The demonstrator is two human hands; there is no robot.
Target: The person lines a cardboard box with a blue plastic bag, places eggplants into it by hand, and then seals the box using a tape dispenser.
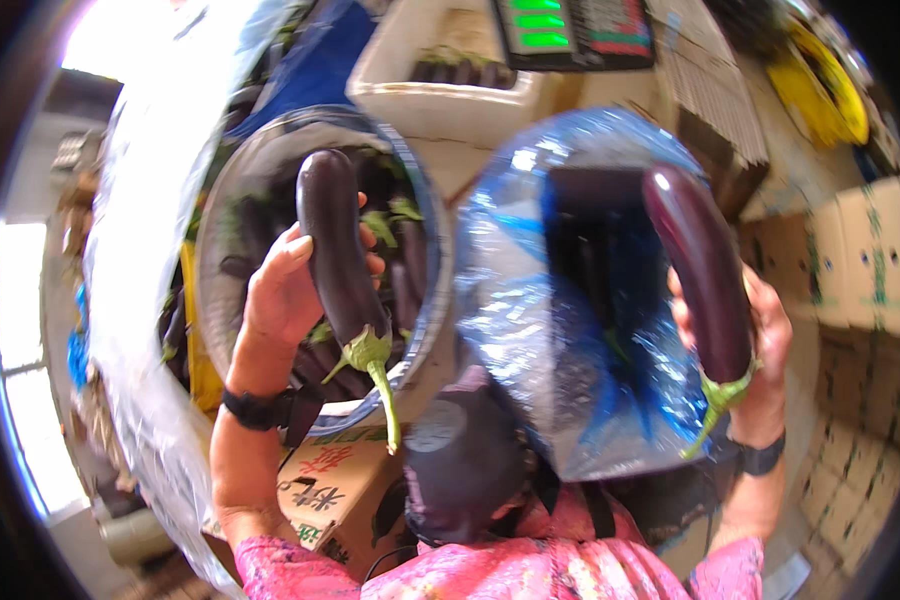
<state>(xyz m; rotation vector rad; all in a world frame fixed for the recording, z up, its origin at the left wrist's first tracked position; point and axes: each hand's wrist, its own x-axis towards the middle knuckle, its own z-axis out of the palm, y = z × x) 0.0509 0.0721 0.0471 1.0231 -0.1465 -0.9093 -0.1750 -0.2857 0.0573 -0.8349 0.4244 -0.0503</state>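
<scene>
My left hand (281, 281) grips a dark purple eggplant (337, 247), its green stem pointing down towards me, above a round basket (439, 300) of eggplants and leaves. On the right, my right hand (769, 322) is closed around another eggplant (701, 270), glossy and reddish purple, stem also towards me. That one is held over the right side of a box lined with a blue plastic bag (502, 255). Dark eggplants lie inside the bag, partly in shadow. Each eggplant hides part of the fingers holding it.
Beyond the basket and bag stand a white foam box (435, 94) with several eggplants and a digital scale display (574, 34). Clear plastic sheeting (150, 262) hangs at the left. Stacked cartons (862, 247) line the right; a printed carton (337, 480) sits near my left elbow.
</scene>
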